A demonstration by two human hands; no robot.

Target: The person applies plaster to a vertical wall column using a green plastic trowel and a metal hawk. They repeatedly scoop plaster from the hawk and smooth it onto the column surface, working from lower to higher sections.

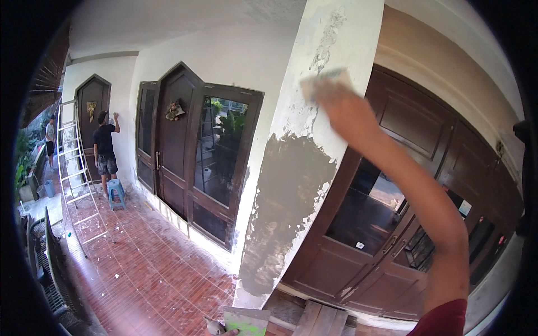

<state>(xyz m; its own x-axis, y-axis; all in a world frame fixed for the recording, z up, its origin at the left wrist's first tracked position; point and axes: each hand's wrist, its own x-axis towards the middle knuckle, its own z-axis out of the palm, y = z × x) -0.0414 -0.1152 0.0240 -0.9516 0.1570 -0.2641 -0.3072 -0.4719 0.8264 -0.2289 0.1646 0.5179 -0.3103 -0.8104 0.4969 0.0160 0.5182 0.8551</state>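
Note:
My right hand (pixel 336 98), smeared by motion, is raised against the white pillar (pixel 302 112), closed on a blurred flat scraper (pixel 325 81) at a vertical strip of flaking paint (pixel 329 39). A large grey patch with ragged edges (pixel 283 213) covers the pillar below it. At the bottom edge my left hand (pixel 219 330), mostly cut off, is closed round a wide putty blade (pixel 246 320) with green smears and a grey handle.
A leaning ladder (pixel 78 185) stands left, near a co-worker (pixel 103 145) reaching to the wall beside a blue stool (pixel 116 196). Another person (pixel 49 140) is farther back. Dark chairs (pixel 42 252) line the tiled porch (pixel 134 263). Wooden doors (pixel 179 140) flank the pillar; boards (pixel 319 316) lie below.

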